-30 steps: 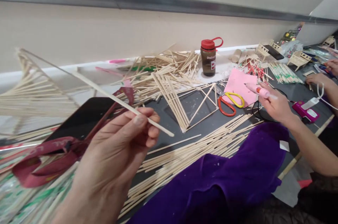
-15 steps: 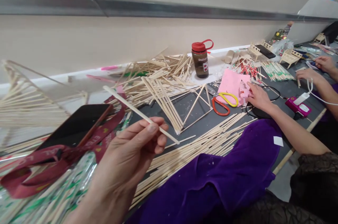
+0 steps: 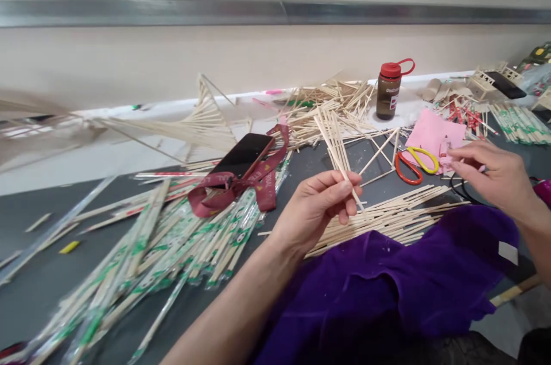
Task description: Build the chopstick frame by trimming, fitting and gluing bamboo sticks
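Observation:
My left hand (image 3: 325, 204) pinches a pale wooden chopstick (image 3: 355, 198) between thumb and fingers, tilted above the table. Just behind it is a frame of glued chopsticks (image 3: 379, 154), with a fan of sticks on its left side. At the right, my right hand (image 3: 495, 173) has its fingers closed around a small pink glue gun (image 3: 445, 148) over a pink sheet (image 3: 424, 127); its grip is partly hidden by the fingers. Scissors (image 3: 415, 164) with one red and one yellow handle lie left of this hand. Loose chopsticks (image 3: 387, 218) are spread below both hands.
Purple cloth (image 3: 379, 284) covers the near edge. Wrapped chopsticks (image 3: 189, 244), a phone (image 3: 243, 154) and a dark red lanyard (image 3: 266, 190) lie left. A red-lidded bottle (image 3: 387, 95) stands by the wall beside a stick pile (image 3: 331, 95). A twisted stick model (image 3: 198, 124) sits behind the phone.
The view has swung left, showing more wrapped chopsticks. My left hand's chopstick now points more steeply, in front of the stick frame. My right hand stays at the glue gun.

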Available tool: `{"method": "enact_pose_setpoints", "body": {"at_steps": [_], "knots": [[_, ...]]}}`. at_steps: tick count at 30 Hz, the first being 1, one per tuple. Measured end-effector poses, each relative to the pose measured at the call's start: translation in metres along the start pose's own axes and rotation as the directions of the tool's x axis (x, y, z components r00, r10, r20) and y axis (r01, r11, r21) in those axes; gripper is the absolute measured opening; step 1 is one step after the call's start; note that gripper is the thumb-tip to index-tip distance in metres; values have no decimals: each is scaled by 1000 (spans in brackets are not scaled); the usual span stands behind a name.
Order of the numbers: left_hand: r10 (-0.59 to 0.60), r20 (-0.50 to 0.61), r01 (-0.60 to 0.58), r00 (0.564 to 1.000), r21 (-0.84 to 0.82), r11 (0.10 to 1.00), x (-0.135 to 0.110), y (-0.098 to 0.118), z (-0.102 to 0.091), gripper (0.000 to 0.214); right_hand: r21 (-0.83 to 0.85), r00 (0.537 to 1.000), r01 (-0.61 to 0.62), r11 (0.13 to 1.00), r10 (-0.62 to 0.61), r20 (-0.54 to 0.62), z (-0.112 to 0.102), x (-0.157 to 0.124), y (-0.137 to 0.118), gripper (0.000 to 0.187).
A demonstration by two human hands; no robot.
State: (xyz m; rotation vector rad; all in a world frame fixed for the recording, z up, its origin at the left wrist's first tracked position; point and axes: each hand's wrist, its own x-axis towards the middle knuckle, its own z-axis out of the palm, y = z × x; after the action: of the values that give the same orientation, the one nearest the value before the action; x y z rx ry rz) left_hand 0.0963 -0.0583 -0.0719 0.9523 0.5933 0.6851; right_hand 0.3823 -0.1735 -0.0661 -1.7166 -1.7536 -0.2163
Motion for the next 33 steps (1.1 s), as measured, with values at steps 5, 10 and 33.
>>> {"method": "enact_pose_setpoints", "body": {"at_steps": [5,10,33], "knots": [[-122,191,107,974,90,990,-14,-7,14,18,533,963,-57,844,-95,252,13,26,-85,12],[-142,267,101,953,159,982,-19,-11,17,16,736,926,-173,654,-146,347,35,37,-103,13],[545,-248,-301,801,621,724,98,55,-50,33,567,772,-459,683,-8,635,54,173,-77,26]]}}
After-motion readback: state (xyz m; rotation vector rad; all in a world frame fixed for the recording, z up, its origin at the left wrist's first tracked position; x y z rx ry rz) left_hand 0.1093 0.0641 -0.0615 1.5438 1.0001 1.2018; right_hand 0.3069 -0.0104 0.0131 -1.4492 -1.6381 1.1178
